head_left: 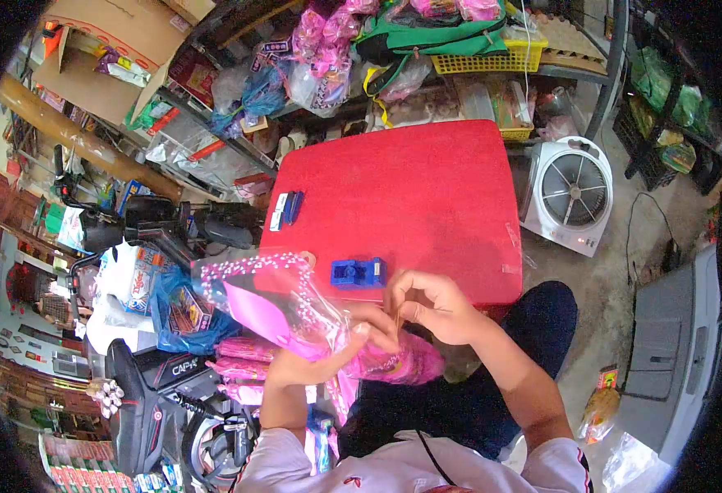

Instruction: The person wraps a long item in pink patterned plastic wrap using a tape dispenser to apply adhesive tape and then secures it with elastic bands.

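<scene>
My left hand (361, 331) is closed around the gathered part of a clear plastic wrapper (283, 300) with a pink and white dotted border. A bright pink panel shows inside the wrapper, which fans out to the left. Close beside it, my right hand (436, 306) makes a pinch with thumb and forefinger. Something thin and brownish shows between the two hands, too small to name. A pink wrapped bundle (406, 359) lies under my hands, over my lap. Just beyond them on the table is a blue tape dispenser (358, 273).
The red table (410, 189) carries a blue stapler (293, 207) and a small white box (279, 212). A box fan (573, 193) stands on the floor at right. Shelves with pink bags and a yellow basket (492, 59) are behind. A motorbike (151, 394) stands at left.
</scene>
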A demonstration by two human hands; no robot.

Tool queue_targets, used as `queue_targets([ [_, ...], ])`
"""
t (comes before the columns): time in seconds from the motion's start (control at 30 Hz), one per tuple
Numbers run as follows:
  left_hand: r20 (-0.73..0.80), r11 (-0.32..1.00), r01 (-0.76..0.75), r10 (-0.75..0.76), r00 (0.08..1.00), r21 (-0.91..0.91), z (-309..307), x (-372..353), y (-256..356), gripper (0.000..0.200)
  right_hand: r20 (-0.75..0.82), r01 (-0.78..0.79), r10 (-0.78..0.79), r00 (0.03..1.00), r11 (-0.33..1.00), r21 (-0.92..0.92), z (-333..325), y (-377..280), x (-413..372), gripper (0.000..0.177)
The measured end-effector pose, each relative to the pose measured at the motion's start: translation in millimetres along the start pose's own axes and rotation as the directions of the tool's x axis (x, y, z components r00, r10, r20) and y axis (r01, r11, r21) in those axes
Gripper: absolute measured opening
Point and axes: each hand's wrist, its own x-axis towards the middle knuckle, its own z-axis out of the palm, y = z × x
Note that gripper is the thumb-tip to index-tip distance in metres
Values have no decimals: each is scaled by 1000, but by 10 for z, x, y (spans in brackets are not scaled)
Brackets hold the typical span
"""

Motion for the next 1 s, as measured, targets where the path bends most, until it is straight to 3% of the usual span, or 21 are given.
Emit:
queue_targets([
  [0.1,154,1000,6,-8,988,11,-61,-10,143,52,116,-30,16,993,993,114,-2,-124,-13,32],
  [0.13,210,998,-8,20,977,-55,-164,-30,147,33,203,-66,34,979,986,154,16,-284,-46,34],
  [0.17,300,992,-121,129,945,-46,-302,-20,90,36,289,-107,48,956,976,191,46,-438,-72,35],
  [0.23,469,940,-337,323,822,-56,-559,60,-9,41,494,125,-69,867,989,-80,88,-562,-59,34],
  [0.27,517,934,-356,315,796,-20,-603,57,47,47,512,78,28,858,980,-184,78,-612,-86,30],
  [0.3,521,947,-321,285,805,-22,-581,45,84,47,519,35,125,845,957,-287,69,-676,-119,26],
  [0.33,525,958,-286,254,812,-22,-544,36,108,47,538,-24,153,829,971,-240,58,-705,-125,18],
  [0.43,558,978,-210,166,813,14,-457,46,51,44,649,-4,24,760,999,-32,76,-788,-143,20],
  [0.5,596,985,-170,138,791,-2,-409,79,25,44,679,-43,65,731,998,-49,82,-801,-165,19],
  [0.53,652,969,-245,206,729,-31,-394,110,-27,45,694,-65,109,712,994,-90,83,-784,-179,18],
  [0.6,564,970,-243,217,796,-31,-358,72,39,46,689,-118,241,683,968,-221,65,-822,-189,15],
  [0.63,517,971,-239,220,827,-30,-348,55,67,46,685,-106,224,693,972,-211,39,-847,-194,15],
  [0.73,682,975,-199,80,727,98,-414,212,145,52,676,-63,170,717,982,-180,-17,-927,-242,17],
  [0.83,650,975,-213,123,750,61,-352,223,196,53,645,-68,230,729,961,-266,-30,-889,-282,9],
  [0.87,548,976,-219,177,817,12,-324,162,179,53,624,-75,279,730,940,-333,-78,-821,-307,5],
  [0.97,485,962,-267,208,849,55,-408,175,146,54,602,-11,174,779,965,-263,-73,-988,-275,7],
  [1.0,497,966,-242,168,851,88,-406,219,184,54,636,35,122,762,973,-229,-87,-1040,-263,19],
])
